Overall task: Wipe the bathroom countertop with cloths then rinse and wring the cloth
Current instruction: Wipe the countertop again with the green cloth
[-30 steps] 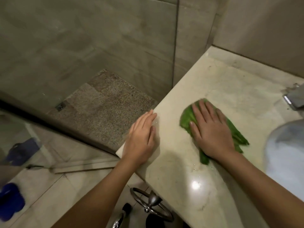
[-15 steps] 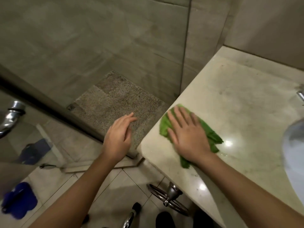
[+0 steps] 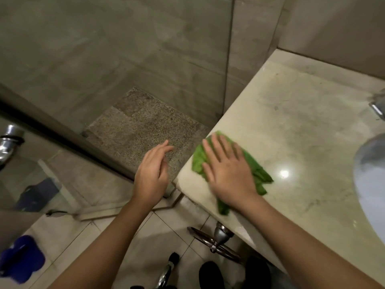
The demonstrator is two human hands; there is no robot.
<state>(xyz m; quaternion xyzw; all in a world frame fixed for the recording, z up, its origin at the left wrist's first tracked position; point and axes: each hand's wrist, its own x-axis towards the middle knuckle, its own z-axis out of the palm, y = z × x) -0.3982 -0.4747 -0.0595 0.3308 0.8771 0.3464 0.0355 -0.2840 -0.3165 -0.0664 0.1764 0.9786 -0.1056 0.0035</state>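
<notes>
Pale stone countertop, one green cloth at its near-left corner.

The countertop (image 3: 302,132) is cream, mottled stone, glossy enough to throw back a bright spot of light near the middle. A crumpled green cloth (image 3: 258,174) lies flat on the near-left corner, one tail reaching the near edge. On the right a pale rounded basin (image 3: 373,184) meets the stone, and beyond it is a blurred metal fitting (image 3: 377,109).
</notes>
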